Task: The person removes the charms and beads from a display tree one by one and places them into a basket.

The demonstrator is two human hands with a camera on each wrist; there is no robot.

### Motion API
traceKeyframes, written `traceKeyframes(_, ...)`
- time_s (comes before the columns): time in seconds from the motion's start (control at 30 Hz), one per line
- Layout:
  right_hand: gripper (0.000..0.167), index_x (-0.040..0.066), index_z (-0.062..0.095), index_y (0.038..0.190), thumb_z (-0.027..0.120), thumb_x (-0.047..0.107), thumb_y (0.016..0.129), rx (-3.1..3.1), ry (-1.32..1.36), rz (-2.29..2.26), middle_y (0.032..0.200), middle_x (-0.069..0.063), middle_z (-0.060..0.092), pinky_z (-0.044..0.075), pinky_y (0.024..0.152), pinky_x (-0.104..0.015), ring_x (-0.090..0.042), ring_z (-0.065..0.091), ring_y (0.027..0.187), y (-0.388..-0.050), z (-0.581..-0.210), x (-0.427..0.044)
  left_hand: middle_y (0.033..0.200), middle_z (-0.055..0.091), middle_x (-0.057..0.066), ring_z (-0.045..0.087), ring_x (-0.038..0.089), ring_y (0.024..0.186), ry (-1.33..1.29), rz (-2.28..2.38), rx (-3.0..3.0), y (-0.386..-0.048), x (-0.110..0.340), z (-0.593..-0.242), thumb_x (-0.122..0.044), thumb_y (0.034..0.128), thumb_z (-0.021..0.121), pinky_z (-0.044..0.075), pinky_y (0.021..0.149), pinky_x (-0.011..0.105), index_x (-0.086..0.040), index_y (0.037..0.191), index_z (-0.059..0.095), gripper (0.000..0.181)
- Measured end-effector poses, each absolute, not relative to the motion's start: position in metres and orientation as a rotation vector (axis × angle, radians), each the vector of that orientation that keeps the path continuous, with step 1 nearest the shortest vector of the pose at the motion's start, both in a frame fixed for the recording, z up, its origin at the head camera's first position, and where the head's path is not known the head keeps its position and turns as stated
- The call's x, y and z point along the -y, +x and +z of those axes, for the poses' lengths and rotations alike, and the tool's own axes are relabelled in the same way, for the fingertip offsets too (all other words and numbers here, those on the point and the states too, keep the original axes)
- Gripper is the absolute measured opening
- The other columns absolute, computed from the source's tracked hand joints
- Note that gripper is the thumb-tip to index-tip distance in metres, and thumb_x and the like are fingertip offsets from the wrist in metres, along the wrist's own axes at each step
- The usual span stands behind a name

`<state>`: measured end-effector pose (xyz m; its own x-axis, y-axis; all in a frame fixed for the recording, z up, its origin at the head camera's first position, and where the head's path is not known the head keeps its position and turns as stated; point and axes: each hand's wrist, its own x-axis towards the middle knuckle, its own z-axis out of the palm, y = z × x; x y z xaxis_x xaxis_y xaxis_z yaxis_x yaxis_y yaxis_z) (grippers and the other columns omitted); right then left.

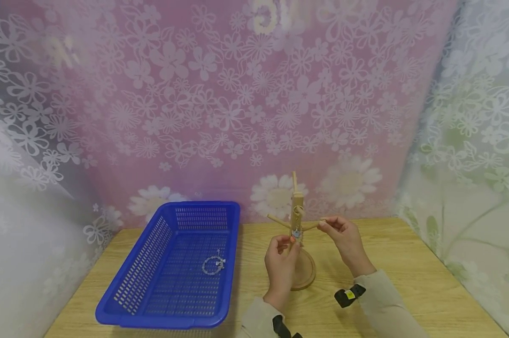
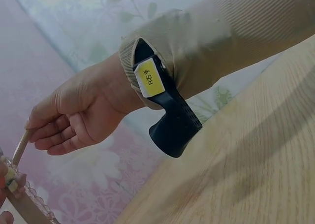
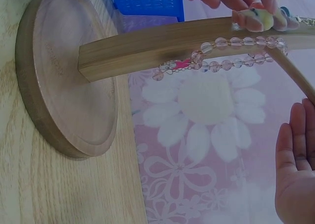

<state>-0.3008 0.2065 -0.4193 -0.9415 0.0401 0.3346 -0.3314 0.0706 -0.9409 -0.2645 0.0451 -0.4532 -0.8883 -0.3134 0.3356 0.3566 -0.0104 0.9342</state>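
A wooden stand with a round base and thin pegs stands upright on the table. My right hand pinches the tip of the right peg between thumb and finger; its other fingers are loosely bent. A bracelet of clear pinkish beads loops around that peg, beside the post. On the post's other side, my left hand pinches small pale charms with its fingertips. Whether the charms belong to the looped bracelet is hard to tell. The left wrist view cuts off most of the left hand.
A blue perforated basket is left of the stand, with a beaded bracelet inside, near its right wall. Wood-grain table surrounds the stand. A pink flowered curtain hangs behind, with pale sheets at both sides.
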Motion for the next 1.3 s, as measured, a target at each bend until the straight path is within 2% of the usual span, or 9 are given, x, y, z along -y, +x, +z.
traceKeyframes(0.2, 0.022, -0.004, 0.060, 0.098, 0.064, 0.017, 0.090, 2.096, 0.275, 1.943, 0.083, 0.011, 0.067, 0.050, 0.079, -0.020, -0.007, 0.064, 0.083, -0.302, -0.419, -0.207, 0.090, 0.065, 0.001, 0.057, 0.023, 0.088, -0.045, -1.947, 1.814, -0.266, -0.046, -0.450, -0.012, 0.0802, 0.073, 0.042, 0.084, 0.040, -0.008, 0.092, 0.065, 0.015)
traceKeyframes(0.43, 0.029, -0.009, 0.058, 0.102, 0.064, 0.017, 0.091, 2.110, 0.272, 1.937, 0.083, 0.011, 0.066, 0.050, 0.079, -0.020, -0.005, 0.063, 0.082, -0.301, -0.419, -0.206, 0.088, 0.065, 0.001, 0.056, 0.021, 0.086, -0.024, -1.924, 1.829, -0.269, -0.047, -0.449, -0.013, 0.0793, 0.074, 0.042, 0.079, 0.039, -0.008, 0.090, 0.065, 0.015)
traceKeyframes(0.67, 0.028, -0.010, 0.058, 0.101, 0.064, 0.016, 0.091, 2.103, 0.266, 1.948, 0.083, 0.012, 0.066, 0.050, 0.079, -0.020, -0.007, 0.064, 0.083, -0.301, -0.419, -0.206, 0.084, 0.062, -0.001, 0.055, 0.019, 0.084, 0.015, -1.931, 1.865, -0.267, -0.047, -0.448, -0.014, 0.0780, 0.074, 0.042, 0.077, 0.038, -0.010, 0.084, 0.065, 0.011)
traceKeyframes(1.0, 0.029, -0.010, 0.058, 0.101, 0.064, 0.016, 0.090, 2.095, 0.268, 1.954, 0.083, 0.011, 0.066, 0.050, 0.078, -0.020, -0.006, 0.064, 0.082, -0.301, -0.419, -0.205, 0.080, 0.064, -0.005, 0.056, 0.011, 0.078, -0.011, -1.971, 1.860, -0.262, -0.046, -0.449, -0.015, 0.0787, 0.073, 0.044, 0.070, 0.027, -0.011, 0.083, 0.063, 0.011)
traceKeyframes(1.3, 0.017, 0.003, 0.062, 0.094, 0.065, 0.019, 0.090, 2.084, 0.298, 1.958, 0.083, 0.011, 0.067, 0.050, 0.080, -0.020, -0.013, 0.065, 0.087, -0.302, -0.422, -0.208, 0.082, 0.065, -0.003, 0.054, 0.011, 0.075, -0.025, -2.041, 1.852, -0.256, -0.044, -0.443, -0.017, 0.0794, 0.072, 0.045, 0.064, 0.022, -0.011, 0.084, 0.064, 0.012)
